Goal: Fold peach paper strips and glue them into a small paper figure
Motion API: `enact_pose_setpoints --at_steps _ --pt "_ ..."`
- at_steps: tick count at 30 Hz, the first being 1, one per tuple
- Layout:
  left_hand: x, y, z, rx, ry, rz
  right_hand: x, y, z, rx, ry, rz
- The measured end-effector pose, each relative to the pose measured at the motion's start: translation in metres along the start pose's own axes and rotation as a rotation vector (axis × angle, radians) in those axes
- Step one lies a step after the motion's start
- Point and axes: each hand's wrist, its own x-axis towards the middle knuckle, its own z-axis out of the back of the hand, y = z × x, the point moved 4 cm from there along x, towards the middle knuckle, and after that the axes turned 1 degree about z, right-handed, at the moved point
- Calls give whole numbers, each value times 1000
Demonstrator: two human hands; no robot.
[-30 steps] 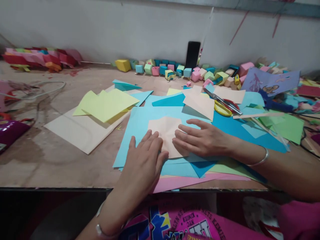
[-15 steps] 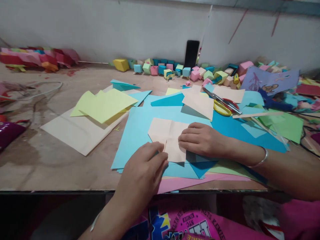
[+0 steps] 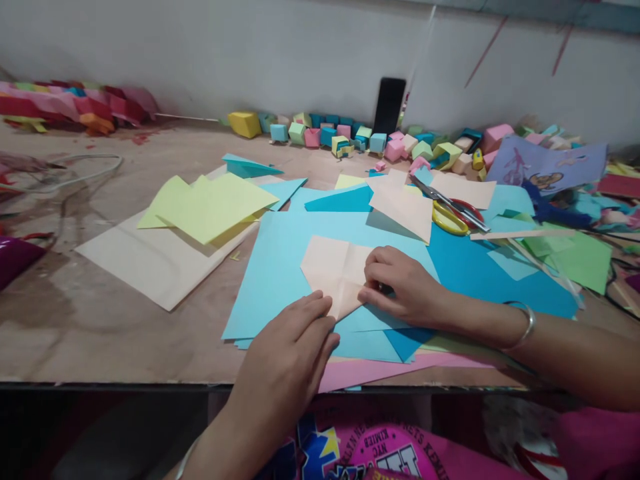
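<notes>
A peach sheet of paper (image 3: 326,257) with crease lines lies on a stack of light blue sheets (image 3: 280,240). Its two lower corners are folded in, so the near end narrows towards a point. My left hand (image 3: 295,340) rests with its fingers stretched out over the folded lower left edge, pressing it down. My right hand (image 3: 397,283) has thumb and fingers closed on the folded lower right flap. The paper's right side is partly hidden under the right fingers.
Scissors (image 3: 453,207) with yellow and red handles lie beyond my right hand. Yellow sheets (image 3: 215,207) rest on a cream sheet (image 3: 120,257) at left. Small paper cubes (image 3: 327,137) line the wall, where a dark phone (image 3: 390,107) leans. The table's front edge (image 3: 125,385) runs near me.
The lower right corner of the peach paper, flat before, is now folded inward. My right hand has gone from lying flat on the sheet to pinching that flap.
</notes>
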Motion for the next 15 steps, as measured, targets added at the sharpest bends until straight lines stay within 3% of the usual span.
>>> enact_pose_setpoints --at_steps 5,15 --pt "5 -1 1 -14 -27 65 1 0 -3 -45 31 -28" --pt "7 0 0 -3 -15 51 4 2 -6 -157 95 -89"
